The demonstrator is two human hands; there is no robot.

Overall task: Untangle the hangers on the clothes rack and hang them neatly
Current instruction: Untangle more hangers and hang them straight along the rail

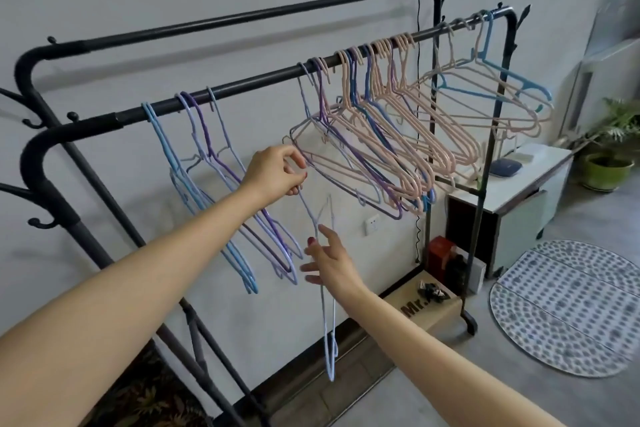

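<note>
Two rails: black clothes rack (263,76) with a back bar bare of hangers and a front bar loaded.
Front bar, left: small group of blue and purple hangers (221,184) hanging apart from the others.
Front bar, middle: dense tangled bunch of pink, blue and purple hangers (377,135), frames overlapping and tilted.
Front bar, right end: pink and blue hangers (491,87), more loosely spread.
Box on floor: cardboard box (429,308) under the rack's right end, small dark items on top — contents not clear.
Left hand (277,172): raised, fingers curled, pinching the upper end of a pale loose hanger (327,305) off the bar, beside the tangled bunch's left edge.
Right hand (329,262): lower down, fingers spread and relaxed, touching the same hanger's wire near its neck — no grip visible.
Loose hanger: dangling vertically between the two groups, below the bar.
Around: white cabinet (519,204), potted plant (607,163), patterned mat (568,308), wall socket (372,224), black cable (419,45) running down behind the rack.
</note>
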